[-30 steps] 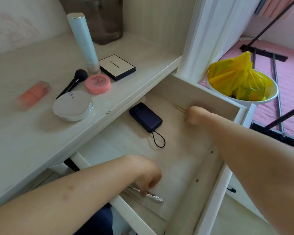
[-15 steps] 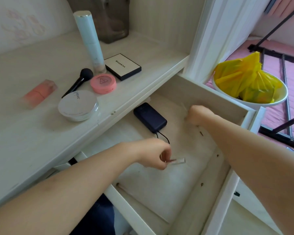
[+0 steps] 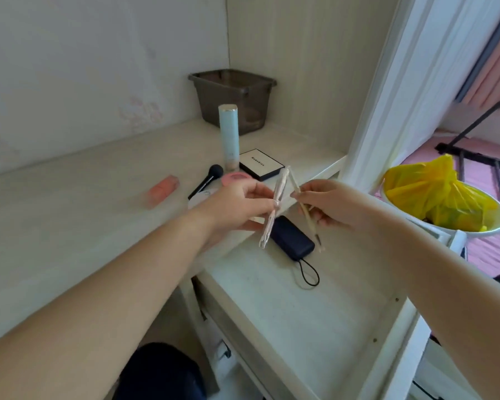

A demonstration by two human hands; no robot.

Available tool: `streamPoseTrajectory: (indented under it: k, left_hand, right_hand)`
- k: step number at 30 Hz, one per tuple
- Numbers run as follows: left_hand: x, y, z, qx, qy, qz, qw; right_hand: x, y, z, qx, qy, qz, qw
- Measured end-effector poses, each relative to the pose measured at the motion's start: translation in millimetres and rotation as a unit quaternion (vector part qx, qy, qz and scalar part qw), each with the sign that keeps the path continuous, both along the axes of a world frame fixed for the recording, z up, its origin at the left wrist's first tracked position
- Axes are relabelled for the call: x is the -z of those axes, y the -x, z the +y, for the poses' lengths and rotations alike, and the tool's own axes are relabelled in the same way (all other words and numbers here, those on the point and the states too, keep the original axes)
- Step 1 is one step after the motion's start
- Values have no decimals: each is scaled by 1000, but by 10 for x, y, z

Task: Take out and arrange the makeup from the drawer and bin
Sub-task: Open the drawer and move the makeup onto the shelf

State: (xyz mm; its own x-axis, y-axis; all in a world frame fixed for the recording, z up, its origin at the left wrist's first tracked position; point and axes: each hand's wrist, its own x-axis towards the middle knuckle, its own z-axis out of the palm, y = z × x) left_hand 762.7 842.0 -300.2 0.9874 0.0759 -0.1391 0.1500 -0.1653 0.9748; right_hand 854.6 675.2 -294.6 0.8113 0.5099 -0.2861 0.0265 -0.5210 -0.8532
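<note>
Above the open drawer (image 3: 315, 319), both hands are raised over the front edge of the desk (image 3: 70, 226), which runs from the left wall to the white post (image 3: 387, 90) at right; the drawer's floor lies bare in front of the dark power bank (image 3: 292, 238) and its cord loop (image 3: 309, 274), with raised rims at the near and right sides; beyond the right rim stands a white bin (image 3: 474, 229) lined with a yellow bag (image 3: 433, 192); at the desk's back corner sits a brown tub (image 3: 233, 98). One label shows, on the black-edged white compact (image 3: 260, 164), too small to read. Set on the desk are a tall pale-blue tube (image 3: 229, 137), a black-headed brush (image 3: 207, 180), a pink round case (image 3: 236, 177) partly behind the left hand (image 3: 237, 206), and an orange bottle (image 3: 162, 190), blurred. Left fingers pinch a slim wrapped stick (image 3: 274, 209) at mid-length; the right hand (image 3: 326, 203) pinches a thin pale pencil (image 3: 306, 210); the two cross at their upper tips, over the desk edge.
</note>
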Motion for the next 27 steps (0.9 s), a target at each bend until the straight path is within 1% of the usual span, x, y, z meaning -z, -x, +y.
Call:
streamPoseTrajectory:
  k: [3,6,8,10,12,16,18,20,24,27]
  left_hand:
    - [-252,185,506,-87,-31,-15,996]
    - [-359,343,1048,-179,-67,-9,982]
    - [-349,394,1362,-215,-114,-5,970]
    - [-294,421,1636,-238,-147,0,960]
    - [-216,424,1856,-253,-180,12,950]
    - [-33,344,2091,-252,-238,33,937]
    - [53,287,2155,-249,-274,42,928]
    - [112,233,2196,-252,-311,51,915]
    - [169,154,2233,-251,-346,54,902]
    - [203,133,2260,-249,-361,53,897]
  right_hand:
    - [-159,223,431,-23,-51,17,998]
    - [-205,362,936,-47,-73,-12,996]
    - [-180,400,1240,-48,-60,-47,996]
    - [-128,409,1521,-67,-14,-107,992]
    - [-67,402,1765,-96,31,-146,984]
    - [-34,405,2070,-145,123,-172,967]
    - [-75,390,2179,-155,187,-190,951]
    - [-99,344,2266,-164,237,-189,939]
    - [-124,251,2379,-182,305,-185,916]
    - [-145,228,2417,-191,321,-202,906]
